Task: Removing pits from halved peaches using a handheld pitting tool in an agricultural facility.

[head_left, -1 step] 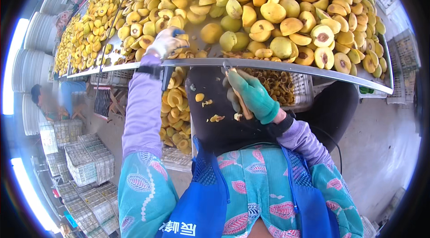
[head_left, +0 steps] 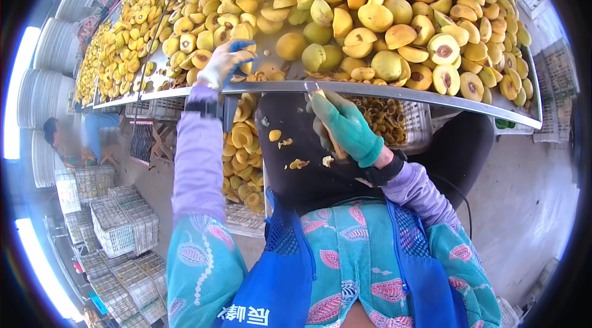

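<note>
My left hand (head_left: 229, 64), in a white glove with blue fingertips, is over the near edge of the metal table (head_left: 265, 86). Its fingers are curved and apart, with a bit of yellow fruit showing just beneath them. My right hand (head_left: 348, 127), in a green glove, is wrapped round a pitting tool (head_left: 337, 148) with a wooden handle. The tool's small metal loop points up at the table edge. Beyond both hands lies a large heap of halved yellow peaches (head_left: 361, 41), some with brown stone hollows facing up. Scraps of flesh (head_left: 269, 71) lie near my left hand.
Under the table, a crate of peach halves (head_left: 242, 167) stands left of my lap and a crate of brown scraps (head_left: 385, 119) to the right. Fruit bits (head_left: 299, 164) lie on my dark trousers. Stacked white crates (head_left: 114, 229) and a seated person (head_left: 74, 143) are at the left.
The yellow piece between my left fingers is gone from there, and those fingers have spread. My left hand is slightly lower. The right hand and tool have barely shifted.
</note>
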Demonstrator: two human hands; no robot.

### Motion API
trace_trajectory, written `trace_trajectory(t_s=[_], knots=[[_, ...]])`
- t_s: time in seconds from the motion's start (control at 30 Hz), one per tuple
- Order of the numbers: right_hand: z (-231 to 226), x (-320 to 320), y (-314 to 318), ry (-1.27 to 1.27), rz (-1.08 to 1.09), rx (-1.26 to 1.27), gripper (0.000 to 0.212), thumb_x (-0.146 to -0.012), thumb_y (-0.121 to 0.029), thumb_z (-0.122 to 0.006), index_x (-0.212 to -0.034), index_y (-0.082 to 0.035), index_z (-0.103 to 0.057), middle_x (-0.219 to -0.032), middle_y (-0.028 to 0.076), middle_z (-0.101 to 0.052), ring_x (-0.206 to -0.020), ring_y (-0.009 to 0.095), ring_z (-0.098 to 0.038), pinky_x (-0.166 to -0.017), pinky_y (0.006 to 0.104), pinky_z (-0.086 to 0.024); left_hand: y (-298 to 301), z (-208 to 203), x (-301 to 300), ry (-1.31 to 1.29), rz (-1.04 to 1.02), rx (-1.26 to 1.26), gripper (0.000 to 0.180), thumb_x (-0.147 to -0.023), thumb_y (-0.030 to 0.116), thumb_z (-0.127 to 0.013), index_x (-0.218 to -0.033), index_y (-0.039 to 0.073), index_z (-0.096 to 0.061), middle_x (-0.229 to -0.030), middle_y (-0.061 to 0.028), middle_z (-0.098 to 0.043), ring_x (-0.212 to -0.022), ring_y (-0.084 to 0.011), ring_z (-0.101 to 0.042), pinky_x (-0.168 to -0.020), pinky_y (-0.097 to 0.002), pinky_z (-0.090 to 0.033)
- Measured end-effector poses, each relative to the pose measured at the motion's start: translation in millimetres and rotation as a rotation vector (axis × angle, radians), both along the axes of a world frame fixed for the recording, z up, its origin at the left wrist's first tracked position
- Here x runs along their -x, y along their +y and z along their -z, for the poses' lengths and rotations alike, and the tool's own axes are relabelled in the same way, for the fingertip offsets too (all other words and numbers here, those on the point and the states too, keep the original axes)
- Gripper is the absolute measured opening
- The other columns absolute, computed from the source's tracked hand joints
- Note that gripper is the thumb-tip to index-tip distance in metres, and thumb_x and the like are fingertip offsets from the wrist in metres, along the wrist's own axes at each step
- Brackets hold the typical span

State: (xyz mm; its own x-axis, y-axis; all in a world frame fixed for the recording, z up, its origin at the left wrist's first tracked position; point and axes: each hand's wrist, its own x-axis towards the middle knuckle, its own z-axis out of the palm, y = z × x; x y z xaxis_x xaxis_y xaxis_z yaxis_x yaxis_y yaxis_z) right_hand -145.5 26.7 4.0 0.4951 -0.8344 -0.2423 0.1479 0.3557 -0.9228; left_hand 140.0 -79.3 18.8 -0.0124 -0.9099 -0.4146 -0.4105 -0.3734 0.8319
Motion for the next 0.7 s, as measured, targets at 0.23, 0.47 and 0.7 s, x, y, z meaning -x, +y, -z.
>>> trace_trajectory(t_s=[0.23,0.47,0.7], knots=[[3.1,-30.2,-23.1,0.349,0.217,0.571,0.034,-0.093,-0.032,-0.052,-0.085,0.001,-0.055,-0.074,0.026,-0.058,-0.069,0.044,-0.057,-0.058,0.0461,-0.043,65.7,-0.9,86.0,1.073,-0.206,0.204,0.042,-0.095,0.029,-0.049,-0.119,-0.005,-0.051,-0.113,-0.0208,-0.06,-0.102,-0.0305,-0.061,-0.09,-0.0403,-0.049],[-0.6,-28.5,-11.4,0.347,0.222,0.557,0.036,-0.093,-0.031,-0.052,-0.084,0.003,-0.055,-0.071,0.026,-0.058,-0.068,0.042,-0.058,-0.057,0.0457,-0.043,76.9,18.6,112.7,0.079,-0.13,0.798,0.027,-0.086,0.004,-0.057,-0.11,-0.005,-0.057,-0.103,-0.0177,-0.065,-0.088,-0.0242,-0.066,-0.078,-0.0318,-0.053],[-8.1,-31.8,9.1,0.216,0.058,0.316,0.021,-0.095,-0.021,-0.048,-0.097,-0.002,-0.057,-0.073,0.02,-0.057,-0.067,0.035,-0.057,-0.057,0.0423,-0.044,82.1,15.5,125.6,0.323,-0.255,0.775,0.025,-0.089,0.018,-0.057,-0.101,-0.004,-0.064,-0.087,-0.0081,-0.067,-0.069,-0.0099,-0.056,-0.062,-0.0225,-0.045]])
